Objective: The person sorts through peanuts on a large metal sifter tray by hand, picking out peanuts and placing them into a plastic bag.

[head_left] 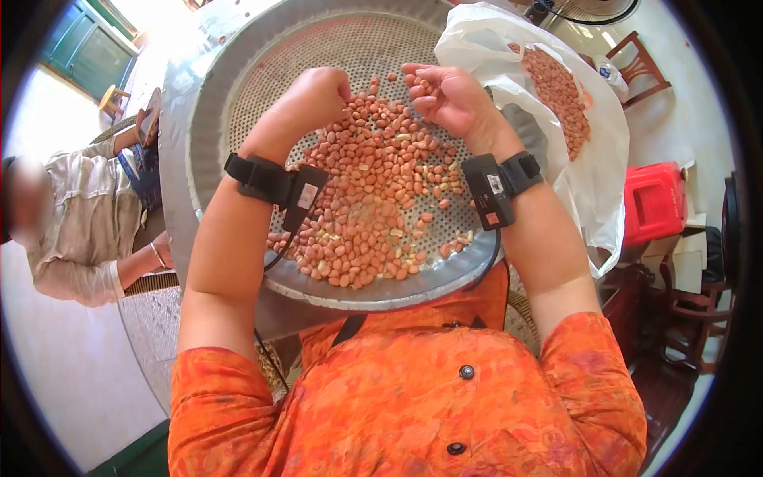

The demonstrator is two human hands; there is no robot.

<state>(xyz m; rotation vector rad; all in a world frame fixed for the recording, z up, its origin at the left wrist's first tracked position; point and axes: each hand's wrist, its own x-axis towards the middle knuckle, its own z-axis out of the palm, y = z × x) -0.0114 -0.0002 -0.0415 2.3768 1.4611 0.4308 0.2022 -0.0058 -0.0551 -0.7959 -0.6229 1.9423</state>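
Note:
A large round metal sieve tray (208, 119) holds a heap of reddish-brown peanuts (369, 175), with some paler ones among them. My left hand (312, 97) is over the heap's upper left edge, its fingers curled downward and their tips mostly hidden. At the upper right of the heap, my right hand (455, 99) is turned palm up with curled fingers, cradling a few peanuts. Beside the tray on the right, a white plastic bag (588, 187) lies open with many peanuts inside.
The tray's near rim is against my orange clothing. Another person (83, 207) sits at the left of the metal table (176, 159). To the right are a red plastic container (653, 205), wooden chairs (642, 67) and a fan (592, 9). Cables hang from both wrist devices.

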